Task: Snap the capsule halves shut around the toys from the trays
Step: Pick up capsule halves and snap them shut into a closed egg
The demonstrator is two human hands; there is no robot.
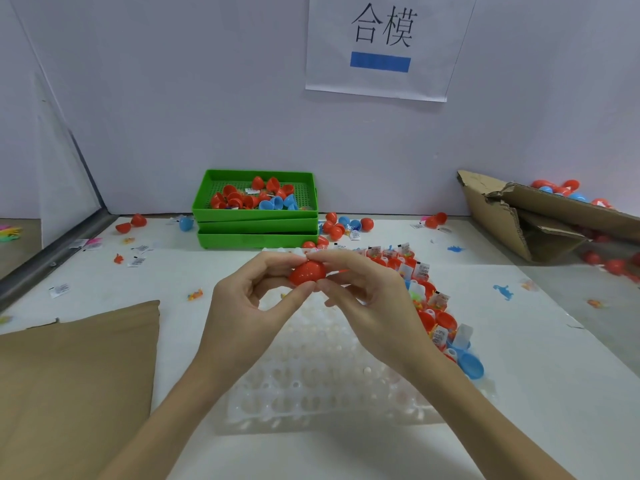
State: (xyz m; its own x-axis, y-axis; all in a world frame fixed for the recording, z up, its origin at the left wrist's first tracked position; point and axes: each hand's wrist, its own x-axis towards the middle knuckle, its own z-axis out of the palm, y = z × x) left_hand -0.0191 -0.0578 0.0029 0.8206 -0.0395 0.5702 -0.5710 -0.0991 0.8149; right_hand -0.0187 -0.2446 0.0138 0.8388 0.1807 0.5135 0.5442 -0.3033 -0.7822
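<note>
Both hands — left hand (242,306), right hand (367,303) — pinch the red capsule (307,273); we should squeeze evenly until it clicks.

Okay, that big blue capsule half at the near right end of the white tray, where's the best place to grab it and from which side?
Judging by its pose, pinch the blue capsule half across its rim from above: its open bowl faces up and toward the viewer. Come from the near right, because filled capsule halves crowd its far side.

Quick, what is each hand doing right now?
Left hand: pinching the red capsule.
Right hand: pinching the same capsule from the other side.
</note>
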